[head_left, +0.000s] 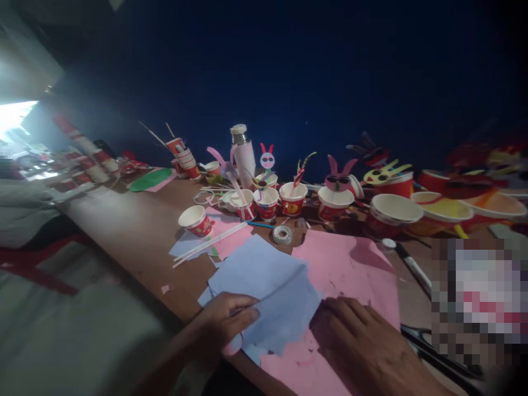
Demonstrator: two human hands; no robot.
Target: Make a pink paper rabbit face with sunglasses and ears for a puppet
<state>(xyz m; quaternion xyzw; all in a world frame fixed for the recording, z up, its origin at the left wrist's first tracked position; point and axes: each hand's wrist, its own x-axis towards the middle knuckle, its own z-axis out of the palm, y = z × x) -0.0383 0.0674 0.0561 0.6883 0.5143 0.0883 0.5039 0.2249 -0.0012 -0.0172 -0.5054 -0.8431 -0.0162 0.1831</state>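
A sheet of blue paper (264,275) with uneven edges lies at the near side of the table, partly over a large pink paper sheet (350,264). My left hand (233,319) is at its lower left edge, with thumb and forefinger closed on the paper. A thin dark line shows beside that thumb, too faint to name. My right hand (358,335) rests palm down on the pink sheet, fingers laid forward and touching the blue paper's right edge. The fingertips of this hand are in shadow. A bit of pink (233,346) shows under my left hand.
Behind the papers stand red paper cups (292,199), several with rabbit-face cut-outs (267,159). A tape roll (282,235), white strips (210,245) and a tilted cup (195,221) lie nearer. A marker (412,267) and scissors (437,349) are at right. A flask (244,157) stands behind.
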